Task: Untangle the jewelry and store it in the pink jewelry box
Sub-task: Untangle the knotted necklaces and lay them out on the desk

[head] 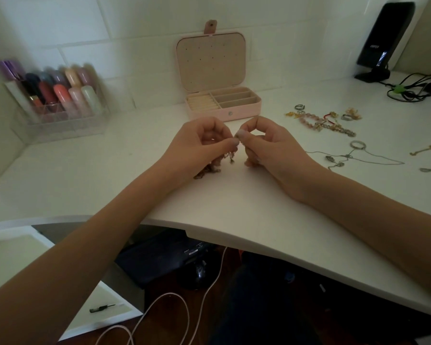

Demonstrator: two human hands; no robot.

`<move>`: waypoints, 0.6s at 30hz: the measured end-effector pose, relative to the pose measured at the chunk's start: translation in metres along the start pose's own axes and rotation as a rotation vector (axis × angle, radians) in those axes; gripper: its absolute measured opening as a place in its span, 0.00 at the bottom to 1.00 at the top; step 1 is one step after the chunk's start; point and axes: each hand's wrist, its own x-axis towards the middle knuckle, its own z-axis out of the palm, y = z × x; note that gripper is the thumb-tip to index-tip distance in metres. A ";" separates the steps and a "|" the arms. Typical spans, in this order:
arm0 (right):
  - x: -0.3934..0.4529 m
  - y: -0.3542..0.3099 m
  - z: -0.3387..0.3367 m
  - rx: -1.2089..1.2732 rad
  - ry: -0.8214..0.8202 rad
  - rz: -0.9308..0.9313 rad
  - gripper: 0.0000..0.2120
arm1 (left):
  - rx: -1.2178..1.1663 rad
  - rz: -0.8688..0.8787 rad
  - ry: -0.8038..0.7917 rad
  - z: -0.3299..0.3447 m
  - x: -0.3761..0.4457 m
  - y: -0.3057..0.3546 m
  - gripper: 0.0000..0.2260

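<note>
The pink jewelry box stands open at the back of the white desk, its lid upright and its tray compartments showing. Just in front of it, my left hand and my right hand meet fingertip to fingertip, both pinching a tangled beaded chain. Part of that chain hangs down and trails onto the desk under my left hand. A pile of tangled jewelry lies to the right of the box, with a thin silver necklace nearer my right hand.
A clear organizer of coloured tubes stands at the back left. A black device on a stand and black cables sit at the back right. More chains lie at the right edge. A pink cable hangs below the desk.
</note>
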 end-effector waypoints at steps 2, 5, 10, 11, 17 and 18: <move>0.000 0.000 -0.001 -0.002 0.019 0.000 0.08 | 0.003 -0.010 -0.006 0.000 0.000 0.000 0.04; 0.001 0.001 -0.001 0.003 0.043 0.002 0.09 | 0.038 -0.020 -0.020 0.001 0.000 -0.001 0.04; 0.003 0.003 -0.003 0.012 0.100 0.019 0.07 | 0.087 -0.023 -0.025 -0.001 0.000 -0.002 0.05; 0.003 0.003 -0.003 0.013 0.104 0.024 0.06 | 0.086 -0.027 -0.030 -0.002 -0.001 -0.003 0.05; 0.003 0.000 -0.002 0.036 0.095 0.056 0.07 | -0.124 -0.039 -0.092 0.000 0.000 0.000 0.08; 0.002 0.000 -0.002 0.037 0.091 0.062 0.07 | -0.167 -0.050 -0.099 0.000 0.000 0.001 0.09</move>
